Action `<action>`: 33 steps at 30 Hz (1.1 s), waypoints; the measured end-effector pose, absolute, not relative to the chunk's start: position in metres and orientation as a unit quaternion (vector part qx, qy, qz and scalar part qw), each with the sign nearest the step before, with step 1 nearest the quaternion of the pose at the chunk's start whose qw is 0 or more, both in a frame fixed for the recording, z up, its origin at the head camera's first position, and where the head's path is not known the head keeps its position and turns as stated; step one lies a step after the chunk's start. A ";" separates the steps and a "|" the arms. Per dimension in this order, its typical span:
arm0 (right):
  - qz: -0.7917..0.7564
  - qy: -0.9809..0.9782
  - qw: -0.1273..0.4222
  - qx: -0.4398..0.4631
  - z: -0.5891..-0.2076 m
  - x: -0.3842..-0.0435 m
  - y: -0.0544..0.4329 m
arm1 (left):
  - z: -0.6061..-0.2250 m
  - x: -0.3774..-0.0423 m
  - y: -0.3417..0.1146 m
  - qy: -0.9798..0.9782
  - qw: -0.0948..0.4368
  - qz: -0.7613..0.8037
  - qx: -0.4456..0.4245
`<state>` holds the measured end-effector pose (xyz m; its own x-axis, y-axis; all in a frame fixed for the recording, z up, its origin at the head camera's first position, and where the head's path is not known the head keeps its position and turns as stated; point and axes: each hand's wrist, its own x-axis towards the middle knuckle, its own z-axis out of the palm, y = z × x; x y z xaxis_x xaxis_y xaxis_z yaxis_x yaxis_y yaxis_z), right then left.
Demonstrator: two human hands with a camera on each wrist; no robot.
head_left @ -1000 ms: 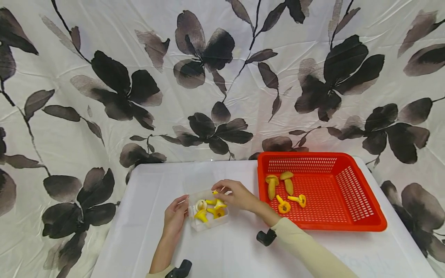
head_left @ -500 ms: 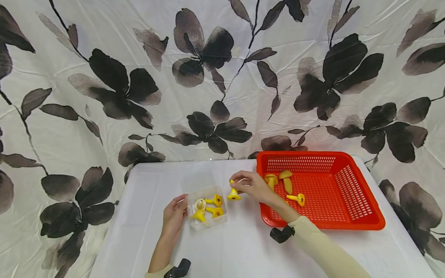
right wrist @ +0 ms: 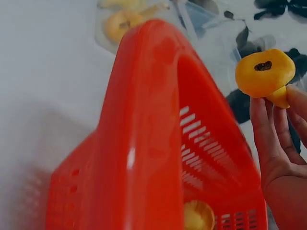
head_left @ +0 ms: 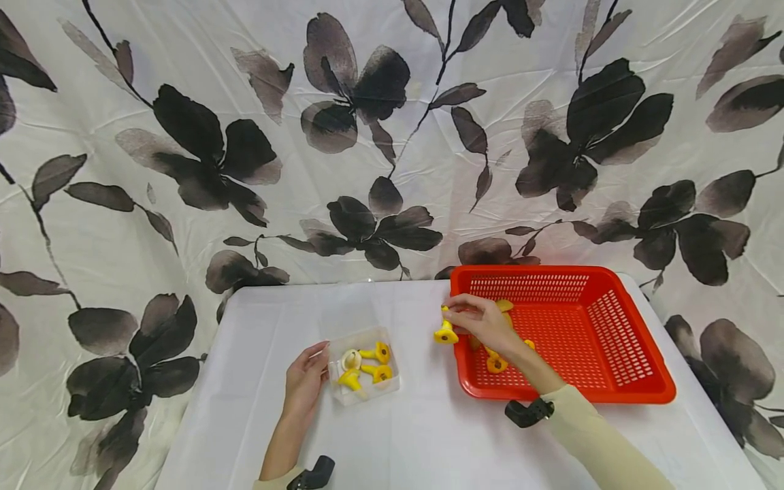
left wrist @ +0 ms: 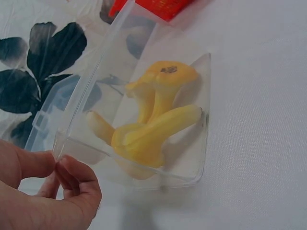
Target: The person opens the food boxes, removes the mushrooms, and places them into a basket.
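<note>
By the left rim of the red plastic basket (head_left: 625, 299), your right hand (head_left: 490, 323) is pinching a yellow mushroom (head_left: 446, 334) by its stem, apparently mid-transfer, the next move calling for rim clearance. Your left hand (head_left: 304, 381) is gripping the clear plastic box (head_left: 381, 389) on the white-covered surface (head_left: 416, 425); floral fabric (head_left: 429, 170) is hanging behind.

I'm seeing black and grey-brown flowers (head_left: 606, 102) and leaves (head_left: 103, 197) patterning the off-white cloth (head_left: 245, 20) behind a plain white tabletop (head_left: 257, 381). The basket (head_left: 576, 340) is blazing red. The held mushroom (right wrist: 249, 79) is glowing yellow-orange around a dark brown patch (right wrist: 263, 66). The right sleeve (head_left: 600, 435) is showing pale cream.
</note>
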<state>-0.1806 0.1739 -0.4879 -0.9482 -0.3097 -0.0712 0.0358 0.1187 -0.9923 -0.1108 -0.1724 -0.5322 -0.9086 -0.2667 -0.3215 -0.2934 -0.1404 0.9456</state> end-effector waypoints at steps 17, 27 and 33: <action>-0.635 0.763 0.116 -0.025 -0.515 -0.168 0.230 | -0.536 -0.112 -0.174 0.671 0.012 0.708 -0.219; -0.568 0.804 0.154 -0.086 -0.528 -0.164 0.236 | -0.536 -0.113 -0.173 0.660 0.006 0.719 -0.219; -0.488 0.850 0.132 -0.150 -0.531 -0.165 0.229 | -0.537 -0.113 -0.173 0.666 0.011 0.712 -0.223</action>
